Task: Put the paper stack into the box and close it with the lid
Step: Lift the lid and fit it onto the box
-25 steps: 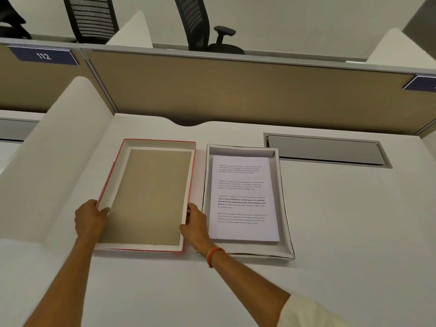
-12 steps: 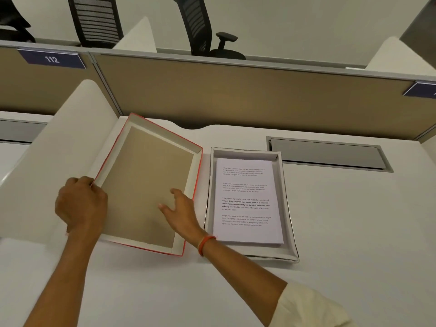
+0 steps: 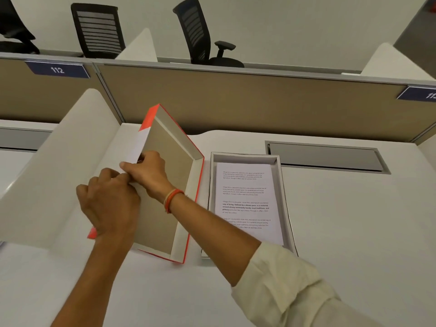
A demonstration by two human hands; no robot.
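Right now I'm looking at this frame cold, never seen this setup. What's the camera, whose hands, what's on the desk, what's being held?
There is no robot here. A person wears one wide-angle camera on the head, looking forward and down, so you see their own arms reaching in from the bottom of the picture.

On the white desk sits an open grey box with the paper stack already lying inside it. Beside it, to its left, is the lid, orange outside and cardboard-brown inside. It is tipped up on its right edge, open side facing the box.

Both hands grip the lid's raised left edge: the left hand lower down, the right hand, with an orange bracelet on the wrist, reaching across. The box is not yet closed.

Behind are a desk partition and office chairs.
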